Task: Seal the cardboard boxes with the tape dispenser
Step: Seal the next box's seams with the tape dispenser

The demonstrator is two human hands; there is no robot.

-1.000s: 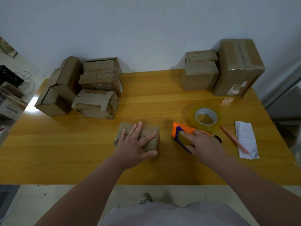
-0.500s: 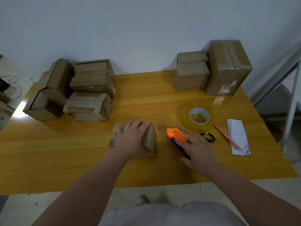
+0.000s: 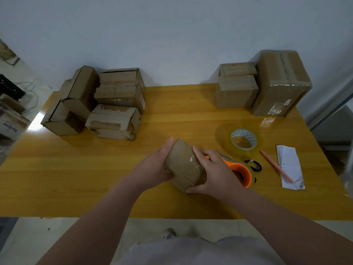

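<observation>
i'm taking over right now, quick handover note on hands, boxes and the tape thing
Left hand and right hand both grip the small box, tilted over the table.
Tape dispenser lies on the table beside the right hand, nobody holding it.
Done: some tape shows on the small box; a full seal cannot be told.
To do: finish it, then likely the box pile at back left.

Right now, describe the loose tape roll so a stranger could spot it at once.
Start at the wooden table and go to its right half, before the tall taped box. There the tape roll lies flat, between that box and the orange tape dispenser. It is a bare see-through ring with a white printed core.
</observation>
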